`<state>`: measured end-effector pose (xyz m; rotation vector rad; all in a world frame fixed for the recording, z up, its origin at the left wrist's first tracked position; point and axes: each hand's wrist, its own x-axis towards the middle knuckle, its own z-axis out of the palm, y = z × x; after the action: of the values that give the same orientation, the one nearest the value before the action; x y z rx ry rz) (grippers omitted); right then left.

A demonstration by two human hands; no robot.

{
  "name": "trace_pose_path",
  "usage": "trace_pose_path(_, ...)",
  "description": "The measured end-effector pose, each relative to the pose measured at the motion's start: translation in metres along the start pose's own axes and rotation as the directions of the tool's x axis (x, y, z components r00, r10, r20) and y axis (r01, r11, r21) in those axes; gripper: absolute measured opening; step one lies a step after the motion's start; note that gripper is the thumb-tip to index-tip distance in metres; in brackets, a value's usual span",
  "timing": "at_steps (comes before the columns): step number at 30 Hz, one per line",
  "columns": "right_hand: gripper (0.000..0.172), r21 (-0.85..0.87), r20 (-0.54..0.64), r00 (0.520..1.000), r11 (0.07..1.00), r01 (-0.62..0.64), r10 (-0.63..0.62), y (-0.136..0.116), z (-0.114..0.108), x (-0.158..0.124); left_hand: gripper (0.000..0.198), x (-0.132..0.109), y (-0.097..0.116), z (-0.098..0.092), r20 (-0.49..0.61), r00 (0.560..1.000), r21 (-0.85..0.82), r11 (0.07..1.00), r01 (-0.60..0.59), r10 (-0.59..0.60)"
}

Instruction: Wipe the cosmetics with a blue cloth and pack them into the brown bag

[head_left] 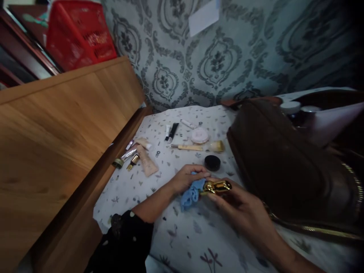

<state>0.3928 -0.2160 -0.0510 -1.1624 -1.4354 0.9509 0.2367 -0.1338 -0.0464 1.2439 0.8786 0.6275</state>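
My left hand (187, 178) is closed on a crumpled blue cloth (189, 198), pressing it against the near end of a shiny gold cosmetic container (223, 185). From the other side, my right hand (250, 210) grips this container between thumb and fingers. It lies roughly level above the table; its exact kind is unclear, and the cloth and fingers hide part of it. Just beyond my hands is a round black jar or lid (212, 162). Farther back lie a makeup brush (187, 147) and a pale pink round compact (199, 135).
A large dark brown bag (273, 151) stands open on the right, bottles inside. Several small tubes, including a beige tube (147, 162), lie left on the patterned tablecloth (176, 227). A wooden panel (71, 125) borders the left; a red basket (82, 34) sits behind it.
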Motion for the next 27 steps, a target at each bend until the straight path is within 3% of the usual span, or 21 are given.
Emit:
trace_pose_path(5, 0.039, 0.037, 0.031, 0.999, 0.999, -0.033, 0.032, -0.007, 0.006, 0.008, 0.065, 0.003, -0.003, -0.005, -0.016, 0.999, -0.057, 0.997, -0.043, 0.043)
trace_pose_path(10, 0.041, 0.017, 0.027, 0.998, 0.999, -0.05, 0.05, -0.003, 0.015, 0.016, 0.063, 0.003, -0.003, -0.01, -0.079, 0.976, 0.13, 0.973, -0.193, 0.204)
trace_pose_path(14, 0.039, 0.142, -0.029, 0.996, 0.986, -0.082, 0.087, 0.007, 0.024, 0.021, 0.052, 0.003, 0.0, -0.015, -0.241, 0.9, 0.377, 0.89, -0.257, 0.362)
trace_pose_path(18, 0.039, 0.21, 0.048, 0.99, 0.968, -0.137, 0.13, 0.008, 0.025, 0.021, 0.042, -0.002, 0.007, -0.018, -0.344, 0.836, 0.37, 0.88, -0.298, 0.428)
trace_pose_path(22, 0.037, 0.063, 0.071, 0.995, 0.995, -0.08, 0.075, -0.004, 0.022, 0.017, 0.041, -0.012, 0.014, -0.013, -0.26, 0.829, 0.311, 0.856, -0.414, 0.495)
trace_pose_path(25, 0.033, 0.023, 0.106, 0.994, 0.999, -0.032, 0.029, -0.005, 0.022, 0.017, 0.042, -0.019, 0.016, -0.006, -0.1, 0.827, 0.397, 0.784, -0.476, 0.553)
trace_pose_path(27, 0.028, -0.033, 0.101, 0.994, 0.999, -0.025, 0.028, -0.001, 0.022, 0.017, 0.032, -0.021, 0.016, -0.003, -0.017, 0.806, 0.493, 0.706, -0.508, 0.591)
